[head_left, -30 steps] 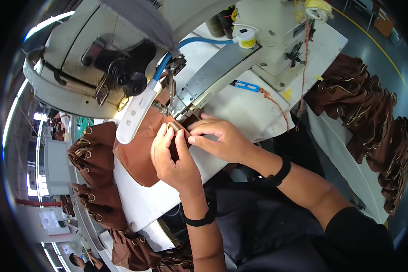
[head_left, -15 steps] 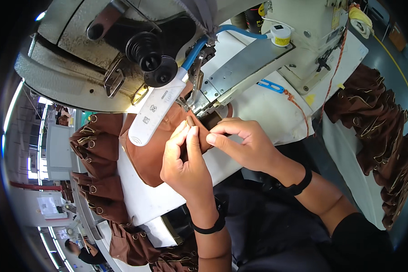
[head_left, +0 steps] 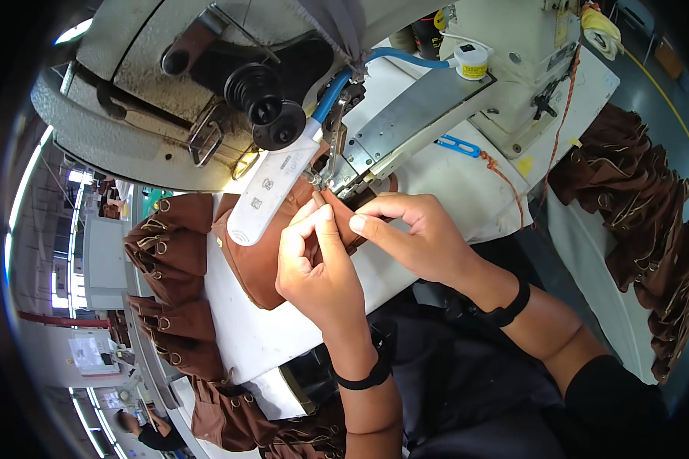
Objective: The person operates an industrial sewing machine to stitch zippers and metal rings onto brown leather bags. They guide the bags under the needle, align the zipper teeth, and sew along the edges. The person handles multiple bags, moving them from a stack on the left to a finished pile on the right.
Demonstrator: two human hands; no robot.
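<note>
A brown bag [head_left: 254,264] lies on the white work table, its upper edge at the needle and presser foot [head_left: 315,180] of a sewing machine [head_left: 142,99]. My left hand [head_left: 321,271] is closed, thumb and fingers pinching a small folded brown strip [head_left: 318,198] at the bag's edge, just in front of the presser foot. To its right, my right hand [head_left: 425,239] pinches the same bag's edge between thumb and forefinger. A white lamp [head_left: 272,195] on a blue neck hangs over the bag and hides part of it.
Several brown bags with metal rings [head_left: 177,264] hang along the table's left edge. More brown pieces [head_left: 628,206] are heaped at the far right. A metal machine arm [head_left: 413,115] carries a round white container [head_left: 471,61]; a blue plastic tool [head_left: 458,145] lies beyond it.
The pinched strip and bag edge have moved slightly closer to the presser foot. Both hands keep their pinch. The whole view has shifted a little.
</note>
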